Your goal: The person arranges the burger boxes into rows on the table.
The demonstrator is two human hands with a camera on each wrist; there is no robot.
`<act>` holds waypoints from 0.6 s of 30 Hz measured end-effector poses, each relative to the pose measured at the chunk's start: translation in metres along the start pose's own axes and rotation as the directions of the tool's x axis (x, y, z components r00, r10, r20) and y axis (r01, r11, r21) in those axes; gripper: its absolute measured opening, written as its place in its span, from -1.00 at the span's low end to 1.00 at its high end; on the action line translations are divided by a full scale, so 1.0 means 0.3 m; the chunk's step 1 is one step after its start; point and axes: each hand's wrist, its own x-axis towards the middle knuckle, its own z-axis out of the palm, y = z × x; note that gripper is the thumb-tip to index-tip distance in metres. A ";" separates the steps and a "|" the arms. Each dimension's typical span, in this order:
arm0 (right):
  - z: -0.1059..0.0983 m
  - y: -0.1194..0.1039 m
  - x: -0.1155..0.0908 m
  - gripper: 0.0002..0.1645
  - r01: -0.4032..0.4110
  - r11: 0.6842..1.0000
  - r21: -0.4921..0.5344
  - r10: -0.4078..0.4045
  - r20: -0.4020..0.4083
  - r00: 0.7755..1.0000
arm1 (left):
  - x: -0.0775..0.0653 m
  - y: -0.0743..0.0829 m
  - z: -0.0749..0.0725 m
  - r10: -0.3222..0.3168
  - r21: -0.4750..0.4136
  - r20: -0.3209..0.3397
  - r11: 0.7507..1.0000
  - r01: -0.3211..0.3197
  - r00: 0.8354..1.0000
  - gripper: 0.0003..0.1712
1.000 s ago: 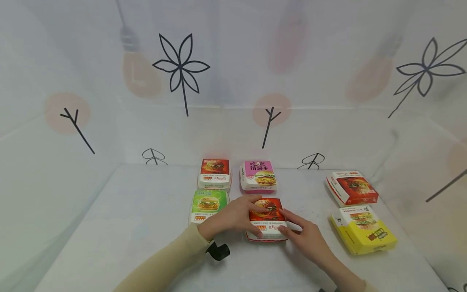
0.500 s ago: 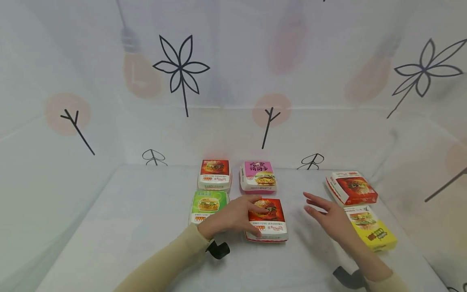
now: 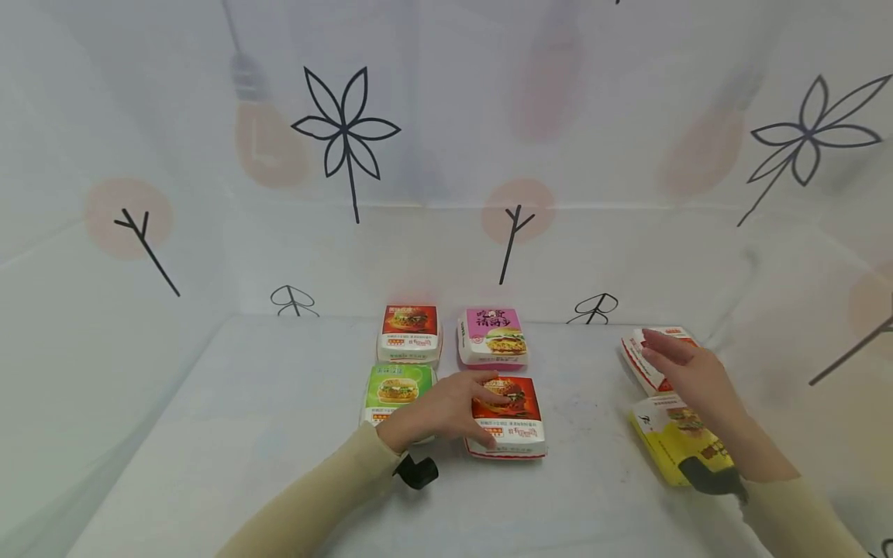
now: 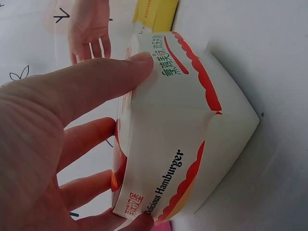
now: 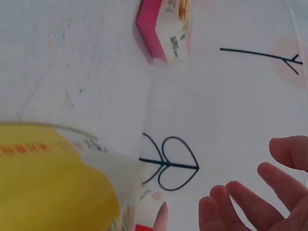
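Note:
My left hand rests on the left part of a red-and-white hamburger box. In the left wrist view the thumb lies along one upper edge of that box, and the other fingertips touch the adjoining edge. At the right, my right hand is over two boxes with nothing in its fingers, which are loosely extended. Partly hidden by it are a red-and-white hamburger box and, nearer, a yellow hamburger box. Whether the right hand touches either box, I cannot tell.
Left of my left hand lies a green hamburger box. Behind are another red-and-white box and a pink box. A white cloth with printed flowers rises behind the white tabletop.
My right hand has let go of the middle red-and-white box and moved right, over the red-and-white and yellow boxes. My left hand has stayed on the middle box.

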 end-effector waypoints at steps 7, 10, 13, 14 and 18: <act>-0.094 0.052 0.099 -0.09 -0.089 0.995 0.053 0.091 -0.050 0.995 | 0.000 -0.003 0.000 -0.015 0.002 0.005 1.000 0.015 1.000 -0.25; -0.131 0.075 0.135 -0.08 -0.095 0.993 0.067 0.099 -0.057 0.993 | 0.000 -0.002 -0.002 -0.023 0.000 0.008 1.000 0.023 1.000 -0.26; -0.160 0.105 0.162 -0.07 -0.101 0.992 0.078 0.104 -0.039 0.994 | 0.001 -0.001 -0.003 -0.028 -0.006 0.011 1.000 0.028 1.000 -0.26; -0.168 0.117 0.168 -0.08 -0.104 0.992 0.072 0.106 -0.030 0.994 | 0.001 0.000 -0.003 -0.028 -0.008 0.012 1.000 0.029 1.000 -0.26; -0.192 0.170 0.186 -0.09 -0.125 0.990 0.058 0.124 0.018 0.992 | -0.001 0.004 -0.005 -0.030 -0.009 0.019 0.999 0.030 0.999 -0.25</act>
